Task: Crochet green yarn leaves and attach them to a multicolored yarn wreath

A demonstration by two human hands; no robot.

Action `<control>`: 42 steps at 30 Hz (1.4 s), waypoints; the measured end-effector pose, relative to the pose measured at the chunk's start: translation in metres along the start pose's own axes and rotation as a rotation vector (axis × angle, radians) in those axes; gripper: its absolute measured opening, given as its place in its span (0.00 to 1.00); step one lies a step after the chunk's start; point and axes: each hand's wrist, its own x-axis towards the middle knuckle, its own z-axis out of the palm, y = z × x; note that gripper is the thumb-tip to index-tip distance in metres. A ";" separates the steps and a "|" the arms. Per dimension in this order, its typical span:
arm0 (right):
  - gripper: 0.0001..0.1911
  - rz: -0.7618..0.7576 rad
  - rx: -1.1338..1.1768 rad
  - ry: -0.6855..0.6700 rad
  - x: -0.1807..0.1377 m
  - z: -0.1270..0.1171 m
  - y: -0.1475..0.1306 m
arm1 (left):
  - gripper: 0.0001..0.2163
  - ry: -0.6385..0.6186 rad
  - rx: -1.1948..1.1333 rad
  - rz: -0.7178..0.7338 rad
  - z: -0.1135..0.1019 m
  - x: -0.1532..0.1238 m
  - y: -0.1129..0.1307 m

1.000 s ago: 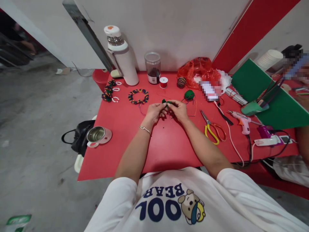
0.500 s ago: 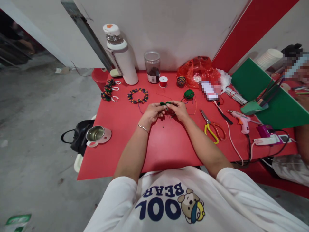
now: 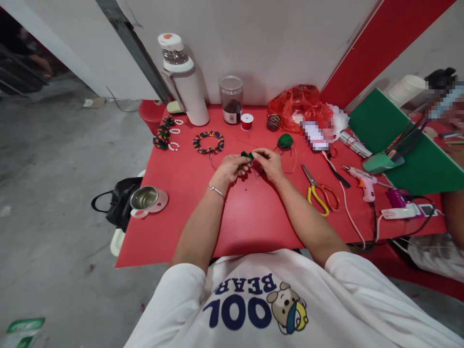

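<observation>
Between my two hands is a small dark green yarn piece [image 3: 247,155], held just above the red table. The thumb and fingers of my left hand [image 3: 235,167] pinch it from the left. My right hand [image 3: 268,163] grips its right end with the fingertips, which partly cover it. Behind my right hand lies a ball of green yarn [image 3: 285,141], with loose orange and purple strands near it. To the left of my hands rests a multicoloured braided yarn ring [image 3: 208,143]. Thin thread runs on the table behind my hands, near a red spool [image 3: 247,123].
Scissors with yellow and orange handles [image 3: 316,192] and a pink glue gun [image 3: 362,181] with cords lie on the right. A steel cup [image 3: 149,200] stands near the left edge. Along the back are a white thermos [image 3: 192,92], a jar [image 3: 231,99] and a red plastic bag [image 3: 293,106].
The fingers of my right hand have shifted slightly on the green yarn piece, showing more of it. My left hand keeps its pinch. The view has tilted a little.
</observation>
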 end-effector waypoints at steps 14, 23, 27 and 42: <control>0.18 -0.298 -0.318 0.034 -0.003 -0.002 -0.004 | 0.10 0.024 0.052 -0.010 0.002 0.004 -0.004; 0.10 -0.293 -0.352 -0.059 0.003 -0.004 0.002 | 0.13 0.009 0.215 0.049 0.009 0.002 -0.010; 0.14 -0.217 -0.301 -0.008 0.003 -0.005 0.002 | 0.12 0.023 0.185 0.036 0.009 0.001 -0.009; 0.20 -0.087 -0.114 -0.005 0.006 -0.007 0.008 | 0.11 0.035 0.028 -0.005 0.002 0.006 -0.005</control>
